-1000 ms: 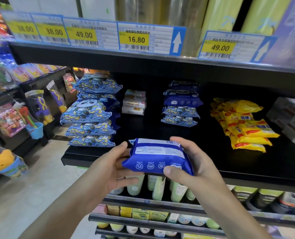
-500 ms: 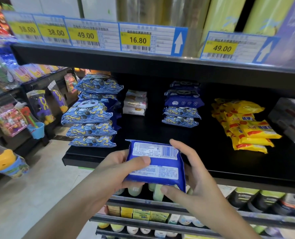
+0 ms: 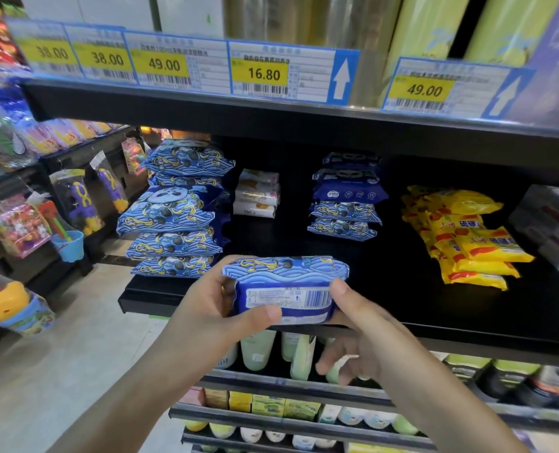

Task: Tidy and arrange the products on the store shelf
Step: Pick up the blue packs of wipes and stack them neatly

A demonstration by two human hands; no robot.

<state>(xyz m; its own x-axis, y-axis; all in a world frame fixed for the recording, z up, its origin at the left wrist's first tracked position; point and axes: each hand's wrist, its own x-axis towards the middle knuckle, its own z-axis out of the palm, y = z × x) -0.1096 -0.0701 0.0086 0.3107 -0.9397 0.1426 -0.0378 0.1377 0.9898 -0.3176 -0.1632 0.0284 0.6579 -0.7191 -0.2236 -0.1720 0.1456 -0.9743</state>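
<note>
Gripping blue wipes pack [image 3: 284, 289], left hand [image 3: 206, 318] thumb across, right hand [image 3: 363, 331] pinching. Mid-placement; needs setting onto shelf [image 3: 435, 308] beyond fingertips

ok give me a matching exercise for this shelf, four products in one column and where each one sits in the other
Things:
1. blue pack
2. yellow packs
3. white boxes
4. tall blue stack

Places:
A. far left end of the black shelf
B. right side of shelf
C. held in both hands
D. at the back, between the two blue stacks

Pairs: 1-C, 2-B, 3-D, 4-A
</note>
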